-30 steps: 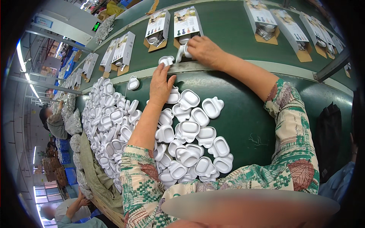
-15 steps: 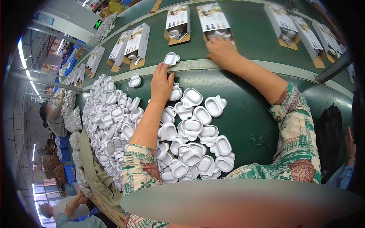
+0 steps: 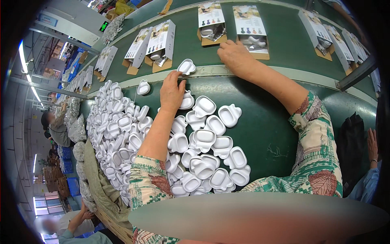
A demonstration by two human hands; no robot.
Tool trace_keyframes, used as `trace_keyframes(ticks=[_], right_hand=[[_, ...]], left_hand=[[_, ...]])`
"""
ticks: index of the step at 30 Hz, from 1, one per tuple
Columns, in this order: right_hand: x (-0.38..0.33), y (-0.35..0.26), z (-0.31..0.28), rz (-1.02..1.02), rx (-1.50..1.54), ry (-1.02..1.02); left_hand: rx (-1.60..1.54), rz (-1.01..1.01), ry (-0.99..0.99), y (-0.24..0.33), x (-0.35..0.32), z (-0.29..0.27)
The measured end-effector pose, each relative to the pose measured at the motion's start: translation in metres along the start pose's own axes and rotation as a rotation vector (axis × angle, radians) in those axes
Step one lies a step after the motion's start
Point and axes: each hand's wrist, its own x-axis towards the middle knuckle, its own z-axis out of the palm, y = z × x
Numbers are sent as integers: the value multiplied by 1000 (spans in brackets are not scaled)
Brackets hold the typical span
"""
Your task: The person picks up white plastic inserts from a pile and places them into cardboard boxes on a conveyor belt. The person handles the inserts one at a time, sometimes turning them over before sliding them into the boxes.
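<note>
My left hand (image 3: 172, 91) reaches up to the belt's near edge, its fingertips on the left side of a small white plastic dish (image 3: 186, 67) with a wavy end. My right hand (image 3: 236, 59) is over the belt, fingers apart, in front of two printed cardboard boxes. The right one, an open-ended box (image 3: 250, 22), has a white piece and a clear-wrapped item in its mouth. Beside it, another box (image 3: 211, 18) also holds a wrapped item. A heap of the same white dishes (image 3: 118, 134) spreads around my left forearm, with a looser group (image 3: 205, 140) to its right.
The green conveyor belt (image 3: 284, 49) runs across the far side behind a pale rail (image 3: 284, 72). More boxes (image 3: 160, 40) stand along it, left and right. A metal post (image 3: 357, 73) rises at the right. One dish (image 3: 143, 87) lies alone near the rail. Other people work at the left.
The boxes have shifted right along the belt. My right hand has stayed nearly in place and is now clear of the box mouth. The dish at my left fingertips has moved slightly right and nearer.
</note>
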Motion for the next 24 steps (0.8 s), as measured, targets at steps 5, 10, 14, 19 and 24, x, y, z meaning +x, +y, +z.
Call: trace_keyframes(ticks=[5, 10, 14, 19, 24], right_hand=[[20, 25, 14, 5, 48, 179], [46, 72, 32, 140, -116, 305], [41, 78, 34, 187, -260, 325], [34, 110, 36, 365, -339, 311], [24, 127, 35, 451, -279, 294]], left_hand=[[11, 44, 13, 5, -1, -3], [-9, 64, 7, 10, 0, 0], [-16, 49, -26, 12, 0, -7], [-35, 102, -35, 9, 1, -4], [-71, 109, -41, 13, 4, -1]])
